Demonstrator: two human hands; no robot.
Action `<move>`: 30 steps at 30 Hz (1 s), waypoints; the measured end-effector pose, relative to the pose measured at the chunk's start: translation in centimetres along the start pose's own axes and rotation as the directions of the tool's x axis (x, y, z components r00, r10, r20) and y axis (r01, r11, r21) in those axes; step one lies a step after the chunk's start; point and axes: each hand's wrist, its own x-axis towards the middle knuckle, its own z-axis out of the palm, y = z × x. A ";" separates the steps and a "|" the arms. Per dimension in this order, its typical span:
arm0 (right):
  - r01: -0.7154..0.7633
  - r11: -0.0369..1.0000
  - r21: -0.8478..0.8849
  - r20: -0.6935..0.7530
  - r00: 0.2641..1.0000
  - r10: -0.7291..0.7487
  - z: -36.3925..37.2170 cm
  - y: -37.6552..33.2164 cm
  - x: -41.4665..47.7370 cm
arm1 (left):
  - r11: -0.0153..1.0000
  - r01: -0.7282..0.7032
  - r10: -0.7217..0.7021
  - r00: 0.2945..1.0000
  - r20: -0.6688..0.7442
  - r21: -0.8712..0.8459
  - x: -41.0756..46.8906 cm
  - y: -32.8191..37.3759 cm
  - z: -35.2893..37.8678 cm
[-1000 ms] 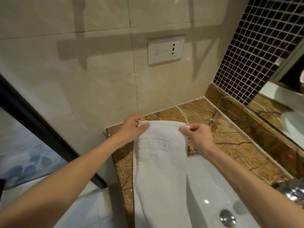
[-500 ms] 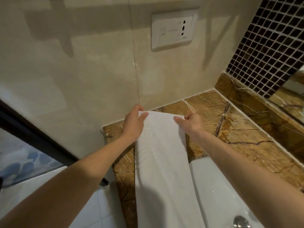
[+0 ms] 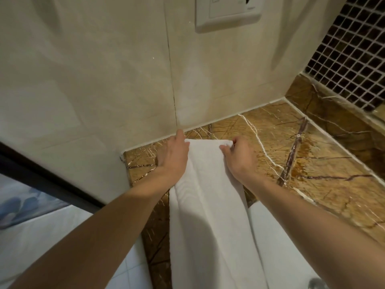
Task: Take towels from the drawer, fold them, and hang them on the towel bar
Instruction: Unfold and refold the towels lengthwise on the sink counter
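A person is holding a white terry towel (image 3: 208,215), folded into a long narrow strip, by its far end. The left hand (image 3: 174,157) is grasping the far left corner, thumb pointing towards the wall, with most of its fingers hidden behind the back of the hand. The right hand (image 3: 239,161) is pinching the far right corner, its fingertips (image 3: 226,145) curling over the short edge. Between the two hands that short edge is stretching flat, close to the beige tiled wall (image 3: 104,80).

The far end of the towel is lying on the brown veined marble countertop (image 3: 302,163), near the counter's far left corner. From the grip the strip is running straight back towards the person, between both forearms and just left of the white ceramic basin (image 3: 270,253), and is leaving the view at the near edge.

A white socket plate (image 3: 227,15) is sitting on the wall above the hands. Dark mosaic tiles (image 3: 354,59) are covering the wall at the far right.
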 end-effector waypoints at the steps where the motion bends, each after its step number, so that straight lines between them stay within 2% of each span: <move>1: 0.016 1.000 -0.022 -0.006 1.000 -0.016 0.0 -0.1 -0.2 | 0.999 0.009 -0.009 1.000 0.008 0.038 0.0 0.2 -0.1; 4: 0.101 0.987 -0.125 -0.059 0.992 -0.109 -0.2 -0.1 -1.0 | 0.998 -0.009 0.012 0.998 -0.058 0.062 -0.6 0.3 -0.6; 6: 0.278 0.934 -0.224 -0.109 0.945 -0.307 -0.4 0.1 -2.1 | 0.990 -0.121 0.129 0.983 -0.132 0.068 -1.6 -0.1 -0.8; 7: 0.368 0.891 -0.264 -0.082 0.912 -0.401 -0.4 0.3 -2.6 | 0.981 -0.184 0.191 0.975 -0.113 0.065 -2.2 -0.3 -0.8; 9: 0.488 0.815 -0.313 0.097 0.870 -0.483 -0.1 0.5 -3.2 | 0.952 -0.297 0.293 0.955 0.050 0.079 -3.6 -0.7 -0.6; 12: 0.527 0.762 -0.377 0.338 0.844 -0.416 0.5 0.7 -3.1 | 0.905 -0.394 0.340 0.895 0.289 0.159 -4.1 -1.4 0.1; 15: 0.526 0.744 -0.411 0.436 0.830 -0.347 0.9 1.1 -2.5 | 0.900 -0.398 0.308 0.867 0.392 0.174 -3.3 -1.8 0.6; 27: 0.499 0.724 -0.477 0.472 0.840 -0.268 0.3 0.5 -3.2 | 0.883 -0.401 0.284 0.870 0.402 0.244 -3.6 -1.2 0.3; 30: 0.478 0.751 -0.456 0.453 0.851 -0.266 -1.0 0.3 -5.2 | 0.910 -0.366 0.278 0.887 0.369 0.193 -5.4 -0.5 -0.7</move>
